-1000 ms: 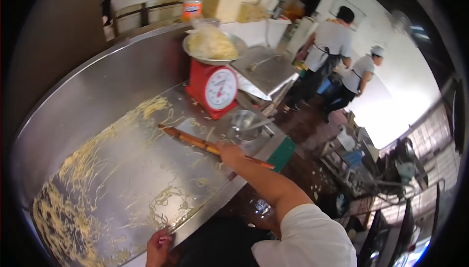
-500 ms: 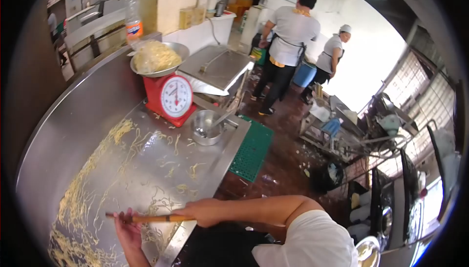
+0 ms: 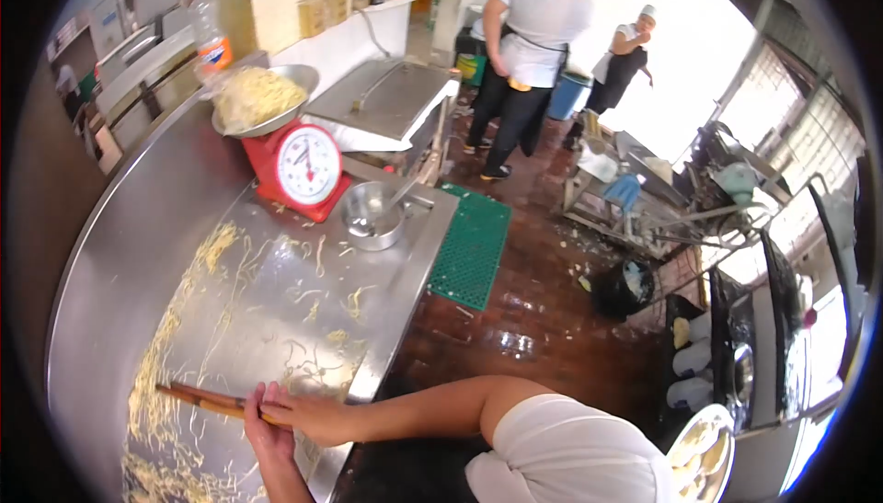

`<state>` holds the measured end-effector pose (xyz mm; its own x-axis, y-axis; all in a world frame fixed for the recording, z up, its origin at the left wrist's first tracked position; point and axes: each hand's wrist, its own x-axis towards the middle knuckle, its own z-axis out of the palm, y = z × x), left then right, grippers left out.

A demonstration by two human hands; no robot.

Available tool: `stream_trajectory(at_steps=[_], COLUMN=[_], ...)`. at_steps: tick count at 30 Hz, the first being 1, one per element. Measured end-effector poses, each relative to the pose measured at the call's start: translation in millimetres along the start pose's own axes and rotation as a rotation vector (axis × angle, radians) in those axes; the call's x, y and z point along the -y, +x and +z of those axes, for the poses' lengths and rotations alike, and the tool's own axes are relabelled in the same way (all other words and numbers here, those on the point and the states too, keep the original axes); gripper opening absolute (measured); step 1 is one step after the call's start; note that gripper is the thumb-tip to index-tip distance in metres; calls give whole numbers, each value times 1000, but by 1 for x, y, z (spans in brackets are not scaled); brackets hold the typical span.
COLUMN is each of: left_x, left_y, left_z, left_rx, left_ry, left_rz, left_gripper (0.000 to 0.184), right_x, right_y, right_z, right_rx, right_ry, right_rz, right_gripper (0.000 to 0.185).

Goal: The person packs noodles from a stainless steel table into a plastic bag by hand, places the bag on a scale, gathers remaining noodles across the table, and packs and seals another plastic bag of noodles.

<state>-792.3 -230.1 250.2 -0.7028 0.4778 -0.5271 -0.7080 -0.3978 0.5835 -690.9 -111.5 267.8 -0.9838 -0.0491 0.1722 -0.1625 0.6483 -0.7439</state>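
Observation:
My right hand (image 3: 317, 416) is closed around the near end of a pair of long wooden chopsticks (image 3: 204, 398). Against it, my left hand (image 3: 267, 425) has its fingers closed at the same end of the chopsticks. Their far tips point left and touch the yellow noodles (image 3: 152, 402) strewn along the back of the steel worktop (image 3: 276, 319). Part of the grip is hidden where the hands overlap.
A red dial scale (image 3: 299, 167) bears a pan of bagged noodles (image 3: 262, 98). Beside it are a steel bowl (image 3: 372, 218) and a plastic bottle (image 3: 210, 29). A green mat (image 3: 471, 245) lies on the wet floor. Two people (image 3: 538, 29) stand beyond.
The chopsticks have shifted left and down, their tips now at the noodle heap. My hands have come together. The view has turned slightly, and the farther person has raised a hand.

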Motion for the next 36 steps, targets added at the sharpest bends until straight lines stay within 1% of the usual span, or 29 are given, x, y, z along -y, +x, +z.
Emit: stream_trajectory(at_steps=[1, 2, 3, 4, 5, 6, 7, 8, 9, 11, 13, 14, 17, 19, 22, 24, 25, 26, 27, 28, 30, 31, 34, 35, 36], left_x=[-3, -12, -23, -37, -52, -68, -80, -92, -106, -126, -137, -138, -130, -112, -96, -84, -74, -63, -60, -56, -57, -54, -41, -29, -28], left_y=[0, -3, -7, -14, -23, -30, -38, -47, -56, -64, -74, -77, -92, -93, -93, -90, -89, -88, -86, -87, -102, -107, -122, -132, -140], left_z=[2, -2, -7, -17, -27, -34, -43, -57, -73, -114, -137, -150, -164, -183, -187, -205, -224, -247, -247, -247, -188, -180, -167, -184, -183], left_rx=[-86, -100, -122, -150, -205, -252, -289, -327, -357, -400, -520, -569, -584, -643, -785, -876, -899, -926, -958, -992, -1065, -1043, -1123, -1117, -1097], left_ry=[-45, -43, -45, -49, -45, -36, -24, 8, 41, 111, 175, 214, 353, 532, 840, 1076, 1155, 1234, 1316, 1317, 1335, 1326, 1288, 1333, 1314], left_rz=[63, 71, 86, 103, 147, 189, 223, 249, 268, 287, 271, 245, 181, 161, 134, 118, 168, 215, 257, 260, 242, 259, 172, 256, 185], left_gripper=[37, 35, 33, 31, 29, 28, 27, 28, 29, 33, 31, 30, 28, 28, 31, 28, 27, 26, 25, 25, 25, 26, 25, 24, 31], right_x=[-12, 13, 23, 30, 14, -18, -46, -74, -83, -114, -158, -162, -172, -182, -191, -205, -213, -219, -225, -232, -247, -254, -268, -268, -268], right_y=[2, 6, 10, 10, -1, -11, -17, -23, -27, -34, -34, -28, -12, 1, 21, 34, 46, 64, 84, 104, 165, 196, 288, 314, 335], right_z=[11, -34, -67, -82, -67, -52, -50, -51, -70, -96, -115, -123, -136, -134, -128, -117, -114, -115, -115, -111, -102, -98, -85, -83, -75], right_rx=[-209, 126, 269, 415, 225, 27, -45, -130, -191, -362, -377, -384, -388, -371, -471, -508, -523, -504, -481, -456, -452, -448, -441, -443, -440], right_ry=[99, 220, 140, 54, 60, 69, -26, 21, 11, -194, -175, -201, -257, -253, -253, -422, -504, -520, -531, -539, -528, -524, -490, -478, -467], right_rz=[-254, -58, 8, 65, 78, 98, 146, 257, 376, 437, 479, 510, 584, 594, 663, 672, 673, 643, 613, 584, 487, 444, 441, 429, 419], right_gripper=[66, 63, 61, 60, 58, 57, 57, 58, 62, 67, 73, 75, 79, 83, 84, 82, 82, 81, 80, 79, 79, 79, 78, 77, 77])
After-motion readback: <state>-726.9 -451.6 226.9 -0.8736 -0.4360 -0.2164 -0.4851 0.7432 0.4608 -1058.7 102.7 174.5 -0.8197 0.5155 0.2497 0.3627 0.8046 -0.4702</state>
